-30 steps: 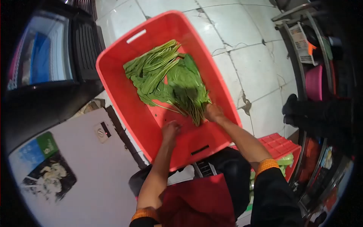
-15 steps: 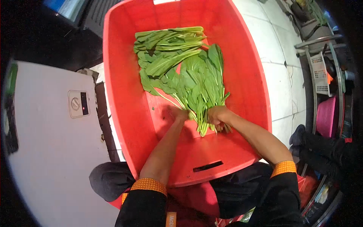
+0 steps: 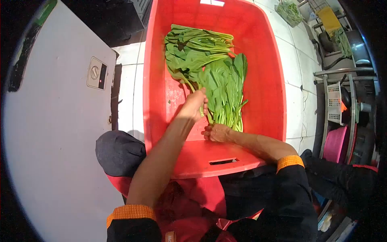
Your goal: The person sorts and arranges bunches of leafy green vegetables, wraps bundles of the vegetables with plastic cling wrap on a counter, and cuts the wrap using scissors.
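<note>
A large red bin (image 3: 264,109) holds leafy greens. One bunch of greens (image 3: 197,44) lies across the far end, its stems pointing right. Nearer, a second bunch (image 3: 225,88) lies with its stems toward me. My left hand (image 3: 195,105) is closed round a few stems at the left side of the nearer bunch. At the stem ends of that bunch rests my right hand (image 3: 217,132), its fingers curled against them; whether it grips any stem is hidden.
A white appliance with a dial (image 3: 52,121) stands on the left. On the right a metal rack holds a white basket (image 3: 334,103) and a pink basin (image 3: 335,144). Another person's dark-clothed legs (image 3: 330,173) are at the right. A bag of greens (image 3: 288,13) lies on the floor.
My left hand has moved up and forward along the bunch with stems in it. My right hand has shifted left to the stem ends. The view has turned and shifted.
</note>
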Available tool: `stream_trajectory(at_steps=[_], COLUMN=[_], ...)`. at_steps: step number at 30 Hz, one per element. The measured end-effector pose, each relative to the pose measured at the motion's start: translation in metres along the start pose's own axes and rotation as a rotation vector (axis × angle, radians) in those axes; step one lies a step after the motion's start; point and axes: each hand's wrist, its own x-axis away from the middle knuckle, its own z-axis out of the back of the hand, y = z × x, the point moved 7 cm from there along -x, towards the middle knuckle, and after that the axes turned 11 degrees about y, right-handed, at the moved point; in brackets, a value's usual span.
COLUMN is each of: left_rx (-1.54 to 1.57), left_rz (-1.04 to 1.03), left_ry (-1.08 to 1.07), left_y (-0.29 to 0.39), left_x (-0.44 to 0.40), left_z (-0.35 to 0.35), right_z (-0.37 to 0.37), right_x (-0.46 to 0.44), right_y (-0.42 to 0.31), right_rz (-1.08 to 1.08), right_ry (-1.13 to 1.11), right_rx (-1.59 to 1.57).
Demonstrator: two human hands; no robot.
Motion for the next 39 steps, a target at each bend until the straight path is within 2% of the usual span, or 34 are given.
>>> stream_trajectory(at_steps=[1,2,4,6,8,10,11,12,13,15,17,19,20,21,23,24,25,27,28,30,33,35,36,37,39], left_rx=[0.171,0.336,0.397,0.455,0.631,0.697,0.773,0.72,0.714,0.699,0.708,0.879,0.892,0.885,0.754,0.817,0.816,0.771,0.774,0.713,0.641,0.654,0.632,0.61,0.62], left_rz=[-0.018,-0.032,-0.079,-0.11,-0.2,-0.185,-0.17,-0.149,-0.142,-0.08,-0.082,-0.172,-0.184,-0.185,-0.118,-0.058,-0.063,-0.122,-0.129,-0.023,0.032,0.051,0.041,0.031,0.043], left_ry=[-0.025,-0.049,-0.098,-0.142,-0.313,-0.364,-0.406,-0.232,-0.241,-0.075,-0.104,-0.466,-0.502,-0.511,-0.085,-0.06,-0.07,-0.254,-0.26,-0.428,-0.347,-0.318,-0.322,-0.328,-0.31], left_y=[0.01,0.018,0.038,0.043,0.049,0.045,0.048,0.046,0.05,0.043,0.03,0.029,0.024,0.017,-0.003,-0.007,-0.01,-0.017,-0.015,-0.015,-0.021,-0.025,-0.024,-0.024,-0.027], left_x=[0.025,0.047,0.076,0.095,0.115,0.126,0.135,0.139,0.151,0.161,0.149,0.133,0.131,0.133,0.131,0.126,0.117,0.109,0.114,0.133,0.138,0.136,0.138,0.138,0.136], left_z=[-0.003,-0.004,0.0,0.007,0.008,0.018,0.018,0.024,0.018,0.017,0.032,0.039,0.036,0.029,0.024,0.021,0.024,0.026,0.024,0.002,-0.008,-0.008,-0.01,-0.012,-0.012], right_z=[0.006,0.019,0.1,0.145,0.164,0.197,0.202,0.208,0.211,0.224,0.254,0.267,0.279,0.29,0.306,0.316,0.326,0.345,0.349,0.357,0.385,0.407,0.412,0.412,0.395], right_x=[0.004,0.012,0.035,0.057,0.081,0.112,0.121,0.131,0.141,0.156,0.17,0.178,0.185,0.194,0.193,0.198,0.204,0.206,0.211,0.219,0.22,0.207,0.201,0.192,0.165], right_y=[0.003,0.002,0.004,0.014,0.023,0.044,0.046,0.05,0.052,0.051,0.052,0.058,0.061,0.064,0.071,0.074,0.078,0.084,0.09,0.096,0.077,0.048,0.033,0.019,-0.006], right_rz=[0.019,0.022,-0.02,-0.114,-0.207,-0.409,-0.413,-0.462,-0.519,-0.556,-0.641,-0.683,-0.73,-0.773,-0.796,-0.859,-0.916,-0.875,-0.903,-0.899,-0.873,-0.832,-0.799,-0.694,-0.566], right_ry=[0.139,0.133,0.3,0.233,0.164,0.472,0.468,0.481,0.496,0.575,0.686,0.761,0.91,1.06,1.03,1.117,1.204,1.267,1.302,1.416,1.613,1.558,1.375,1.295,1.129], right_rx=[-0.006,-0.005,0.036,-0.058,-0.152,-0.122,-0.115,-0.062,-0.014,0.009,0.097,0.043,0.051,0.06,0.032,0.004,-0.022,-0.016,-0.079,-0.151,-0.177,0.081,0.274,0.351,0.179])
